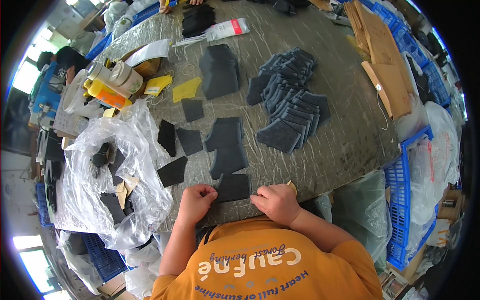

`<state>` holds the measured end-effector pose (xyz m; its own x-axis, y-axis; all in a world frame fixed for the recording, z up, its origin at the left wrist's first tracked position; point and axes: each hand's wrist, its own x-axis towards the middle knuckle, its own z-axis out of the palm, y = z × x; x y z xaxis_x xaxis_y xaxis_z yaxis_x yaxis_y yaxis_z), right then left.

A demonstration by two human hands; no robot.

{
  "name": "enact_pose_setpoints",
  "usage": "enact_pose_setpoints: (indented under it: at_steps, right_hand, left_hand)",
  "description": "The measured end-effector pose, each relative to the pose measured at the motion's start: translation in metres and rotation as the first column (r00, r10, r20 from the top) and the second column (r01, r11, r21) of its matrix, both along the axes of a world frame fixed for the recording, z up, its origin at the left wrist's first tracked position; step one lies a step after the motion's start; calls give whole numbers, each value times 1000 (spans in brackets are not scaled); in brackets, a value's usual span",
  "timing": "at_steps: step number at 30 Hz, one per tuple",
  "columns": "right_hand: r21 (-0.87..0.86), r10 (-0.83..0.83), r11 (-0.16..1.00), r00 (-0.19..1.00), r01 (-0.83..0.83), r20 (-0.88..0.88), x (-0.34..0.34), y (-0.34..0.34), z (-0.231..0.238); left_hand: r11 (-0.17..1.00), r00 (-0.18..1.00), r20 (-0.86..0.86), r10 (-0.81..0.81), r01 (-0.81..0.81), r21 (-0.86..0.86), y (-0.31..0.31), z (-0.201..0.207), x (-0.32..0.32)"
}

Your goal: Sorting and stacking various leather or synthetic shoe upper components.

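Observation:
A dark grey fabric piece (pixel 233 187) lies flat at the table's near edge, between my hands. My left hand (pixel 196 202) pinches its left corner with thumb and forefinger. My right hand (pixel 277 202) is closed, its fingertips by the piece's right edge. A small yellowish thing (pixel 292 187) juts out beside its knuckles; whether the hand grips it is hidden. Just beyond lie overlapping dark pieces (pixel 229 161). Loose cut pieces (pixel 173 171) rest to the left. Farther off are a neat dark stack (pixel 219 72) and a large fanned pile of pieces (pixel 290 115).
Crumpled clear plastic (pixel 145 135) with scraps covers the left side. Beyond it stand bottles (pixel 125 77) and yellow cards (pixel 187 90). Brown paper patterns (pixel 382 60) lie at the far right, above a blue crate (pixel 398 205). Another person's hands (pixel 165 7) show at the far edge.

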<state>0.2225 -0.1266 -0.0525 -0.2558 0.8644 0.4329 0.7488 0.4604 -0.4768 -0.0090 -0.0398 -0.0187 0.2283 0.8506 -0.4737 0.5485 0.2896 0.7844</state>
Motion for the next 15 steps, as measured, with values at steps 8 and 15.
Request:
enact_pose_setpoints:
  at_steps: [8, 15]
  right_hand:
    - [-2, 7, 1000, 1000, -7, 1, 0, 1, 2]
    - [38, 1, 999, 999, -3, 45, -1, 1, 2]
  left_hand:
    - [1000, 1000, -11, -13, 13, 11, 0, -3, -3]
    - [998, 998, -51, -33, 36, 58, -2, -2, 0]
